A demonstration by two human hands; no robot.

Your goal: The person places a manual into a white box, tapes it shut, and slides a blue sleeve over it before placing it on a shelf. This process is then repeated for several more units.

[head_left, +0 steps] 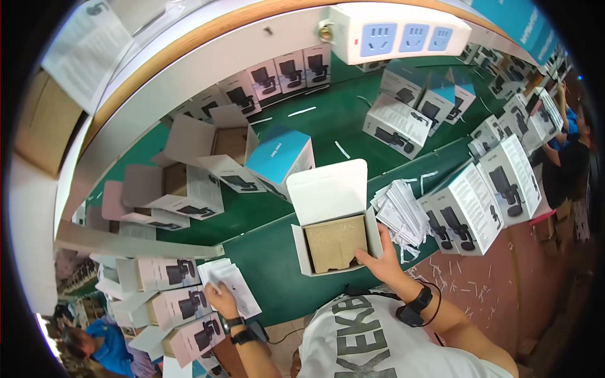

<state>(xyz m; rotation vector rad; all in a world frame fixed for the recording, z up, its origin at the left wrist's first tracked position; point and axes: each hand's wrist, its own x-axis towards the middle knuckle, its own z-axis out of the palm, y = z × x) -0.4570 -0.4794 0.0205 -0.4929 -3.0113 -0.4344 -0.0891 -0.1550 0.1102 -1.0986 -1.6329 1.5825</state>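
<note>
An open white box (331, 192) stands before me on the green bench, its lid flap raised. Inside it sits a brown cardboard insert (337, 239). My right hand (382, 259) grips the box's right side, the thumb over the front rim by the insert and the fingers along the outer wall. To the left lies a small pile of white printed leaflets (238, 286). My left hand (222, 301) is at its left edge, fingers curled on the paper; how many sheets they hold I cannot make out.
A loose heap of folded papers (401, 214) lies right of the box, beside upright printed boxes (463, 211). Open boxes (183, 286) stack at the left. More boxes (277, 157) stand across a green conveyor (328, 132). A power strip (400, 34) hangs above. Co-workers sit at both sides.
</note>
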